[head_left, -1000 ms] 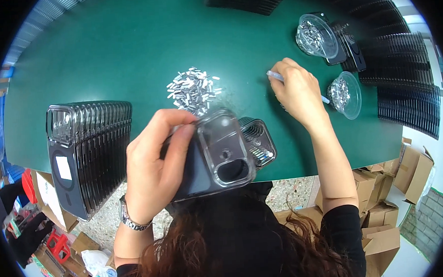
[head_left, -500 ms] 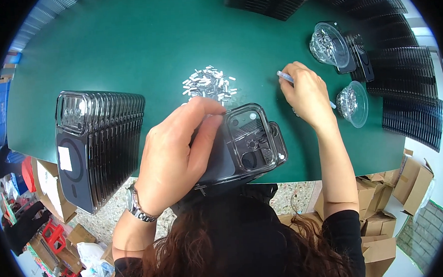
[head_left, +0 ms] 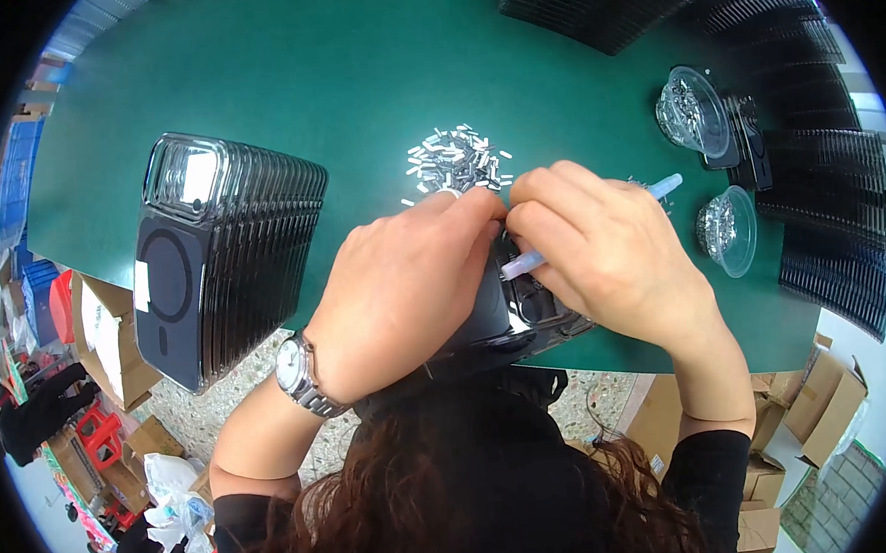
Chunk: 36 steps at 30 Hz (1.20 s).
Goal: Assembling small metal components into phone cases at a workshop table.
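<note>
My left hand (head_left: 404, 289), with its fingers pinched at the upper edge, holds a dark phone case (head_left: 480, 320) near the table's front edge. My right hand (head_left: 612, 248) grips a thin, translucent whitish pen-like stick (head_left: 667, 187). The stick's lower end is by the case's camera opening, and the right fingertips are close to the left ones. Both hands hide much of the case, and I cannot tell whether anything tiny is between the fingers. Just beyond them lies a loose pile of small silver and white pieces (head_left: 457, 161).
A leaning row of similar phone cases (head_left: 173, 281) stands at left on the green table (head_left: 302, 74). On the right are two clear plastic bowls (head_left: 729, 141) of small shiny parts, with more rows of dark cases (head_left: 831, 216) behind. Cardboard boxes (head_left: 820, 397) stand on the floor.
My right hand has moved left and nearer, from the open table to the phone case, bringing the pen-like stick with it. My left hand still holds the case.
</note>
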Each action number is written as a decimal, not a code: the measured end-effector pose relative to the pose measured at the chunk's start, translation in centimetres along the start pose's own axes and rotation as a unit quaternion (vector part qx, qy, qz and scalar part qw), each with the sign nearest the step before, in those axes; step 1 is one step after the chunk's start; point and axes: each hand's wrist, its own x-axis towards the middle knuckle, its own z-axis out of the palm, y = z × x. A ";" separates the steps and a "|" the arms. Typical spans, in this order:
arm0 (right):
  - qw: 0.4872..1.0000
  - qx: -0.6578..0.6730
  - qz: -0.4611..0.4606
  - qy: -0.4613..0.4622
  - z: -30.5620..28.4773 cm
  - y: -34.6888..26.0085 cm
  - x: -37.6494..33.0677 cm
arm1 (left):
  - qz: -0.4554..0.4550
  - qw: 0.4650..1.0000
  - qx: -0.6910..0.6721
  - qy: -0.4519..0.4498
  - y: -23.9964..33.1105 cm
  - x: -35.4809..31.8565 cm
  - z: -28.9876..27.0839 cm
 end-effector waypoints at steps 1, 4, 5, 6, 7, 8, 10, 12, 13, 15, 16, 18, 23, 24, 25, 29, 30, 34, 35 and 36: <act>1.000 -0.027 -0.006 -0.012 0.0 -0.2 0.0 | -0.001 1.000 0.015 0.001 0.0 0.0 0.0; 0.998 -0.061 -0.002 -0.023 -0.2 -0.6 0.2 | -0.010 1.000 0.004 0.003 0.2 0.0 -0.2; 0.998 -0.067 0.010 -0.020 -0.3 -0.7 0.3 | -0.011 1.000 0.004 0.004 0.1 0.0 -0.3; 0.998 -0.067 0.009 -0.020 -0.2 -0.7 0.2 | -0.006 1.000 -0.001 0.001 0.0 -0.1 -0.3; 0.999 -0.015 0.046 -0.004 -0.1 -0.8 0.1 | 0.000 1.000 -0.005 -0.002 0.0 -0.1 -0.4; 0.996 0.037 0.083 0.012 0.0 -0.7 0.1 | -0.001 1.000 -0.005 -0.001 0.0 -0.2 -0.3; 0.992 0.055 0.112 -0.017 -0.2 -0.9 0.0 | 0.008 1.000 -0.009 0.007 -0.1 -0.5 -0.1; 0.986 0.073 0.140 -0.045 -0.2 -0.9 -0.2 | 0.017 1.000 0.004 0.008 -0.5 -0.7 0.2; 0.982 0.108 0.152 -0.039 -0.1 -0.8 -0.3 | 0.025 0.999 0.017 0.010 -0.6 -0.7 0.3; 0.976 0.142 0.164 -0.032 0.0 -0.5 -0.8 | 0.036 0.999 0.028 0.010 -0.4 -0.7 0.1; 0.975 0.166 0.148 -0.027 -0.2 -0.1 -1.2 | 0.047 0.998 0.039 0.009 -0.3 -0.6 0.0; 0.973 0.191 0.131 -0.022 -0.4 0.0 -1.4 | 0.061 0.996 0.061 0.021 -0.1 -0.7 0.1; 0.991 -0.028 0.112 -0.060 -0.8 -2.8 -1.2 | 0.081 0.990 0.103 0.043 -0.2 -1.2 0.3; 0.991 -0.062 0.100 -0.066 -0.7 -3.0 -1.0 | 0.090 0.988 0.117 0.042 0.0 -1.3 0.3; 0.991 -0.063 0.102 -0.066 -0.7 -2.9 -1.1 | 0.098 0.986 0.130 0.040 0.1 -1.3 0.3; 0.990 -0.108 0.068 -0.059 -0.3 -2.5 -1.6 | 0.113 0.977 0.172 0.046 0.7 -1.4 0.3; 0.992 -0.093 0.066 -0.043 -0.4 -2.5 -1.6 | 0.114 0.976 0.183 0.042 1.1 -1.4 0.0; 0.990 -0.107 0.088 0.015 0.7 -2.9 -1.6 | 0.103 0.966 0.229 0.062 1.8 -1.5 0.0; 0.989 -0.108 0.095 0.035 0.9 -2.9 -1.5 | 0.101 0.966 0.231 0.063 1.9 -1.5 0.2; 0.987 -0.109 0.103 0.056 1.0 -3.0 -1.4 | 0.096 0.966 0.228 0.077 2.1 -1.6 0.2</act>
